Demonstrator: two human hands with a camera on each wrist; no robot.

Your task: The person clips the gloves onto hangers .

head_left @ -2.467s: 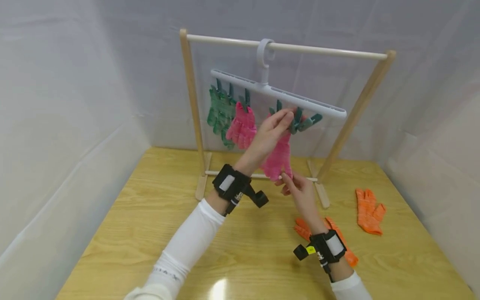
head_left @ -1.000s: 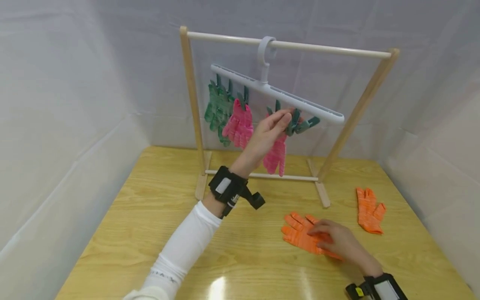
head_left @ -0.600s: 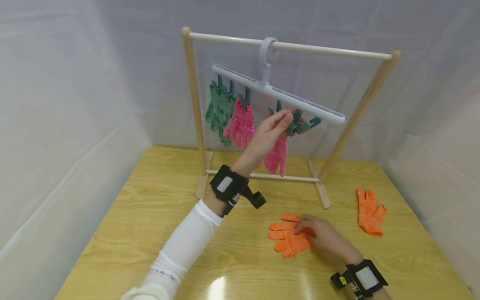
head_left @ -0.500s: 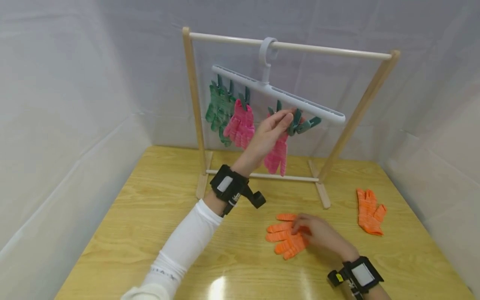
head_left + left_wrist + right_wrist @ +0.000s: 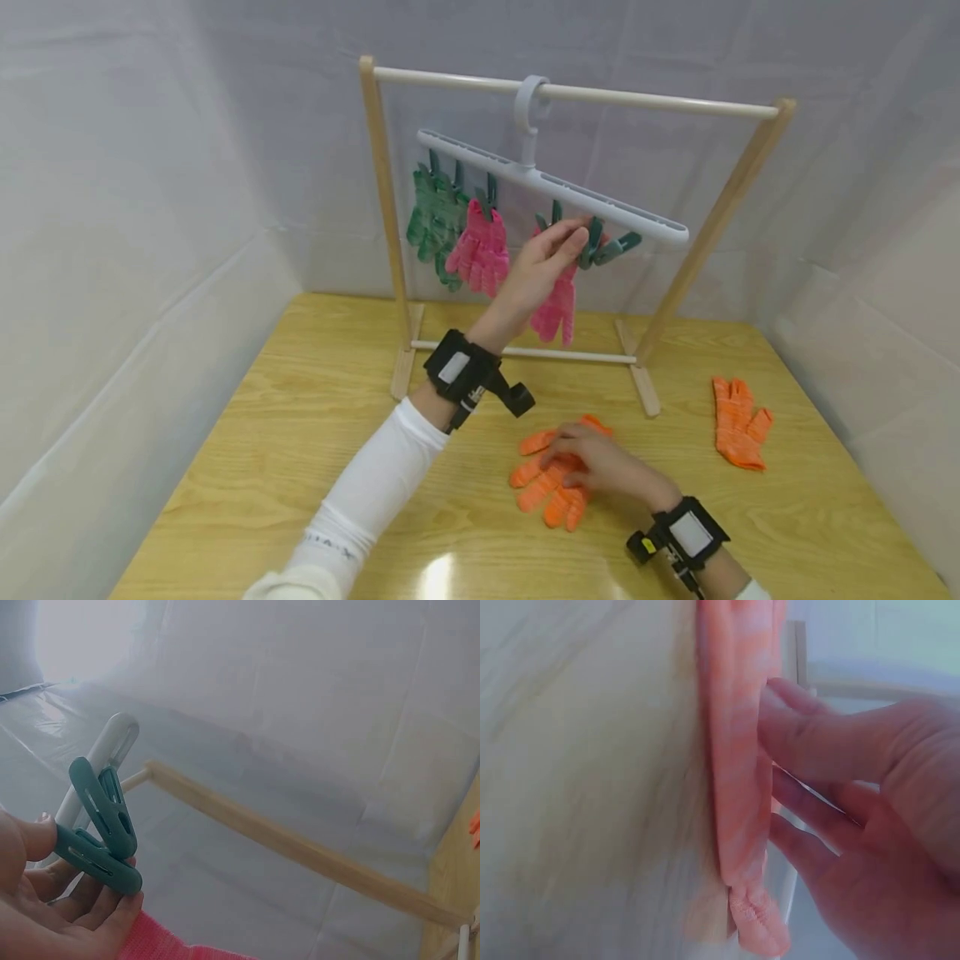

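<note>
A: Where is the right hand (image 5: 600, 463)?

B: Low on the wooden table (image 5: 300, 467), in front of the drying rack (image 5: 378, 200). Its fingers lie straight across the orange glove (image 5: 551, 479), pressing it flat to the wood without pinching it.

A: Which way does that glove lie?

B: Its long axis runs diagonally. The fingertips point toward the near left of the table and the cuff end lies under the hand, toward the rack's base.

A: And the left hand (image 5: 543, 267)?

B: Raised at the clip hanger (image 5: 555, 190), pinching a teal clip (image 5: 101, 840) between thumb and fingers. A pink glove (image 5: 555, 304) hangs just beneath, fingers down.

A: Anything else?

B: Another pink glove (image 5: 480, 250) and a green glove (image 5: 431, 221) hang further left. A second orange glove (image 5: 738, 421) lies well apart on the right.
</note>
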